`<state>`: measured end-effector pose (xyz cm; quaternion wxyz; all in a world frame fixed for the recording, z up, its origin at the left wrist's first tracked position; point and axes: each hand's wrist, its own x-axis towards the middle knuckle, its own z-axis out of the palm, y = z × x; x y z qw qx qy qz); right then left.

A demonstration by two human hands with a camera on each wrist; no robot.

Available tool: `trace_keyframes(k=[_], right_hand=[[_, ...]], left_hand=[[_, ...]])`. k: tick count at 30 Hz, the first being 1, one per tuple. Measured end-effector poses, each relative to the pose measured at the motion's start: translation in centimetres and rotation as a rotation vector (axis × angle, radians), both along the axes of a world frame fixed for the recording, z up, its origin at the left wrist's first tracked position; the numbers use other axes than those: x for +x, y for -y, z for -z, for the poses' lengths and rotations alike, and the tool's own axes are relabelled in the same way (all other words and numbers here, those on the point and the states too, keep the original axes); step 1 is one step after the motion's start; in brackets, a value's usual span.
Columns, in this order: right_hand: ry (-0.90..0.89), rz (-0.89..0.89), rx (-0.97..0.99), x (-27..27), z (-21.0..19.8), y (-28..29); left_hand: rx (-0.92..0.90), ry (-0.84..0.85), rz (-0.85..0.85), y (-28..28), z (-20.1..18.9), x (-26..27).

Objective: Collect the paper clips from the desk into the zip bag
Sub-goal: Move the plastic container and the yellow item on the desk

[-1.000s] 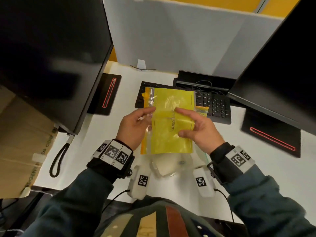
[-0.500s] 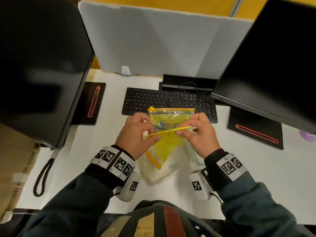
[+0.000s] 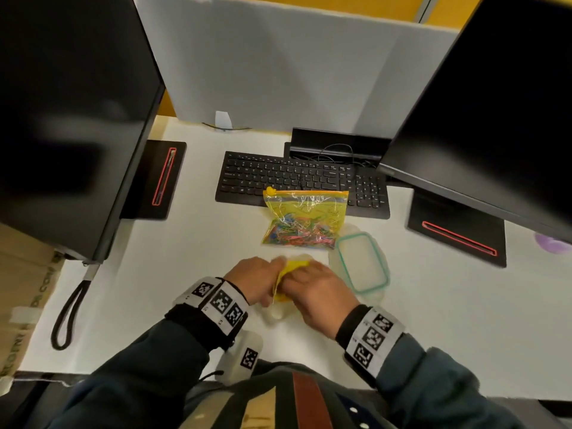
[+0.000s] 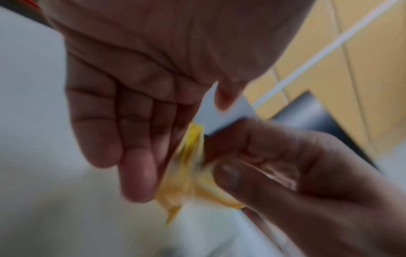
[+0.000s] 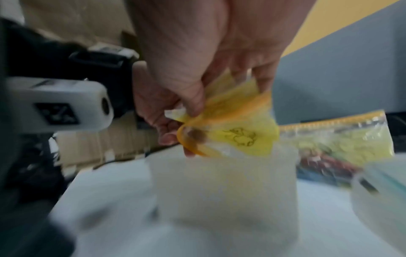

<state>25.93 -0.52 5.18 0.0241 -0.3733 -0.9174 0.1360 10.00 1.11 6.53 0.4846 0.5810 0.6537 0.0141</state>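
A zip bag holding several coloured paper clips (image 3: 298, 232) lies on the white desk (image 3: 192, 274) just in front of the keyboard, its yellow slider at the top left. This filled bag (image 5: 342, 140) also shows at the right of the right wrist view. Nearer me, my left hand (image 3: 257, 280) and right hand (image 3: 312, 292) both pinch a second, crumpled yellow zip bag (image 3: 292, 269) by its orange-rimmed mouth. In the left wrist view the yellow bag (image 4: 189, 156) sits between my left hand (image 4: 136, 121) and right hand (image 4: 285, 165). My right thumb (image 5: 193, 97) presses the yellow bag (image 5: 239, 132).
A translucent container (image 5: 222, 182) stands under my hands, and its teal-rimmed lid (image 3: 362, 264) lies to the right. A black keyboard (image 3: 294, 178), two monitors on black bases (image 3: 458, 239) and a grey partition ring the work area. A black cable loop (image 3: 66, 317) lies left.
My hands have brought the yellow bag down and toward me, from in front of the keyboard to above the translucent container. The bag went from spread flat to crumpled.
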Motion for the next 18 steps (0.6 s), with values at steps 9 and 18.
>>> trace_keyframes(k=[9, 18], right_hand=[[0.178, 0.010, -0.291, 0.4, 2.8, 1.5], [0.099, 0.832, -0.162, 8.2, 3.3, 0.2]], left_hand=[[0.435, -0.309, 0.296, 1.9, 2.6, -0.3], [0.133, -0.313, 0.280, 2.5, 3.9, -0.5]])
